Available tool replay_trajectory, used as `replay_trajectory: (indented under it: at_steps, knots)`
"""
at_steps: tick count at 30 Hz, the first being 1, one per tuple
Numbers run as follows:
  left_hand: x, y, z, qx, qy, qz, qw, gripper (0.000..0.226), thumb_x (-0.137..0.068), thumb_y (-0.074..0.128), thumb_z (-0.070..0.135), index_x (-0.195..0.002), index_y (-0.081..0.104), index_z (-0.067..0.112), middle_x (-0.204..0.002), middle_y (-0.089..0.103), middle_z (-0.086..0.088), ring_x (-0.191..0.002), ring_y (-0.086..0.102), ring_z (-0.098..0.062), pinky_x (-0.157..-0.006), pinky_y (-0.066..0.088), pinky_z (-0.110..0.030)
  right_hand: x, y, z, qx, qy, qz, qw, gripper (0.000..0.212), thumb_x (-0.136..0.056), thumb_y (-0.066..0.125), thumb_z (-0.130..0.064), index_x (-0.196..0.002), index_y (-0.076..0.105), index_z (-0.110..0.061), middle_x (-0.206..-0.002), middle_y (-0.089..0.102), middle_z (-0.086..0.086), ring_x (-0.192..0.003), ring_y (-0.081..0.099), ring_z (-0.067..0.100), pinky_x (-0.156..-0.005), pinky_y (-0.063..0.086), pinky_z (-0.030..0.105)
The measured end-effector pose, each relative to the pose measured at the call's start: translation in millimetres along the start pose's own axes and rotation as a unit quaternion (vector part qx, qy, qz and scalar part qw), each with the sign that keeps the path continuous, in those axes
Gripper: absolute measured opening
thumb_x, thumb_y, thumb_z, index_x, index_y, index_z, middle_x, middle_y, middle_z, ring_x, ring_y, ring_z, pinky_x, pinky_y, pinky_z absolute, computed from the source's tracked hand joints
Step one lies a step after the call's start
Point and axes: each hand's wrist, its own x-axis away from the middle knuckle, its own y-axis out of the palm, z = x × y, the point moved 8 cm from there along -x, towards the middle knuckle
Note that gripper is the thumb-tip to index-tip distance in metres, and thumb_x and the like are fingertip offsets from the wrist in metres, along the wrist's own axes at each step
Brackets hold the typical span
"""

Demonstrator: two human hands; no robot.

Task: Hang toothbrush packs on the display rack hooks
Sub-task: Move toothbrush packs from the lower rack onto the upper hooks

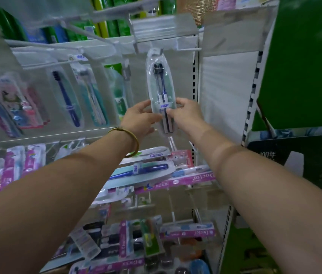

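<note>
head view, pack: clear two-brush pack (162, 91), upright against the rack (181, 76), top just under the price strip (164, 26)
top end: too blurry to tell if it's actually hooked on
left hand (140, 117): pinching the pack's lower left edge, fingers mostly hidden behind it, bracelet (130, 135) on the wrist
right hand (185, 113): pinching the lower right edge, thumb by the label
hung packs (67, 95): off to the left, pretty smeary
loose packs (152, 175): piled below, partly behind the arms
</note>
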Motion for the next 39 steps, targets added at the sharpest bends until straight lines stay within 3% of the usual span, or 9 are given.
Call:
replay_trajectory:
  at_steps: [4, 11, 14, 16, 21, 25, 29, 33, 39]
  knots:
    - [-15.7, 2.5, -2.0, 0.008, -0.013, -0.005, 1.000, 0.086, -0.064, 0.075, 0.019, -0.145, 0.048, 0.026, -0.124, 0.069, 0.009, -0.115, 0.064, -0.018, -0.097, 0.052, -0.046, -12.5, 3.8, -1.0, 0.036, -0.003, 0.004, 0.999, 0.035, -0.096, 0.062, -0.016, -0.130, 0.063, -0.023, -0.112, 0.067, -0.004, -0.089, 0.056, 0.011, -0.068, 0.043, 0.018]
    - [-32.2, 3.0, -9.9, 0.010, -0.034, -0.029, 0.999, 0.089, -0.061, 0.079, 0.022, -0.144, 0.048, 0.028, -0.135, 0.062, 0.002, -0.123, 0.059, -0.020, -0.090, 0.049, -0.039, -23.6, 12.0, -3.2, 0.061, -0.012, 0.008, 0.998, 0.031, -0.097, 0.060, -0.013, -0.128, 0.064, -0.018, -0.112, 0.070, 0.002, -0.099, 0.064, 0.018, -0.075, 0.041, 0.020]
    - [-21.5, 2.1, -1.8, -0.006, -0.025, -0.019, 0.999, 0.058, -0.083, 0.071, 0.007, -0.136, 0.055, 0.024, -0.117, 0.069, 0.001, -0.115, 0.062, -0.020, -0.087, 0.048, -0.036, -22.0, 15.4, -1.5, 0.069, -0.003, 0.003, 0.998, 0.033, -0.099, 0.059, -0.017, -0.132, 0.060, -0.015, -0.117, 0.069, 0.005, -0.107, 0.065, 0.023, -0.078, 0.041, 0.022]
    - [-17.3, -1.3, -0.5, -0.009, -0.022, -0.012, 1.000, 0.063, -0.089, 0.067, 0.003, -0.144, 0.047, 0.024, -0.104, 0.065, 0.007, -0.105, 0.062, -0.015, -0.089, 0.047, -0.034, -19.0, 15.1, 1.0, 0.073, 0.011, -0.002, 0.997, 0.044, -0.100, 0.058, -0.021, -0.142, 0.050, -0.012, -0.132, 0.062, 0.008, -0.120, 0.059, 0.026, -0.087, 0.041, 0.024]
    - [-1.0, -8.6, -0.5, -0.002, -0.034, -0.008, 0.999, 0.079, -0.087, 0.070, 0.005, -0.155, 0.031, 0.019, -0.151, 0.044, -0.008, -0.129, 0.051, -0.024, -0.106, 0.045, -0.041, -6.2, 5.5, 3.1, 0.079, 0.028, 0.003, 0.996, 0.058, -0.101, 0.057, -0.028, -0.151, 0.035, -0.010, -0.155, 0.040, 0.008, -0.140, 0.042, 0.025, -0.112, 0.033, 0.033]
    - [20.9, -13.2, 0.6, 0.008, -0.041, -0.002, 0.999, 0.070, -0.087, 0.069, 0.002, -0.150, 0.041, 0.014, -0.143, 0.052, -0.007, -0.120, 0.058, -0.024, -0.105, 0.048, -0.046, 12.8, 5.4, -0.9, 0.074, 0.023, -0.010, 0.997, 0.047, -0.100, 0.056, -0.029, -0.142, 0.049, -0.008, -0.143, 0.053, 0.009, -0.129, 0.052, 0.026, -0.110, 0.040, 0.035]
    - [47.1, -21.6, 2.1, 0.026, -0.043, 0.012, 0.999, 0.060, -0.087, 0.069, 0.002, -0.143, 0.049, 0.013, -0.129, 0.060, -0.005, -0.112, 0.063, -0.025, -0.099, 0.053, -0.044, 37.4, 14.0, -7.9, 0.040, 0.016, -0.026, 0.999, 0.012, -0.097, 0.060, -0.030, -0.101, 0.063, -0.018, -0.110, 0.069, 0.007, -0.104, 0.066, 0.027, -0.096, 0.053, 0.047]
    - [74.2, -36.0, 7.2, 0.037, -0.038, 0.027, 0.998, 0.050, -0.091, 0.067, 0.003, -0.138, 0.053, 0.011, -0.118, 0.066, -0.007, -0.108, 0.067, -0.027, -0.095, 0.056, -0.045, 62.1, 27.0, -14.4, -0.011, 0.004, -0.061, 0.998, 0.020, -0.094, 0.061, -0.033, -0.084, 0.067, -0.017, -0.072, 0.064, 0.001, -0.073, 0.062, 0.023, -0.083, 0.058, 0.051]
    - [106.1, -70.9, 10.8, 0.056, -0.038, 0.062, 0.996, 0.036, -0.089, 0.070, 0.005, -0.124, 0.062, 0.011, -0.113, 0.069, -0.013, -0.106, 0.068, -0.032, -0.090, 0.058, -0.046, 101.1, 46.1, -41.0, -0.032, -0.011, -0.093, 0.995, 0.020, -0.100, 0.058, -0.023, -0.081, 0.063, -0.018, -0.079, 0.065, 0.004, -0.081, 0.068, 0.026, -0.082, 0.060, 0.048]
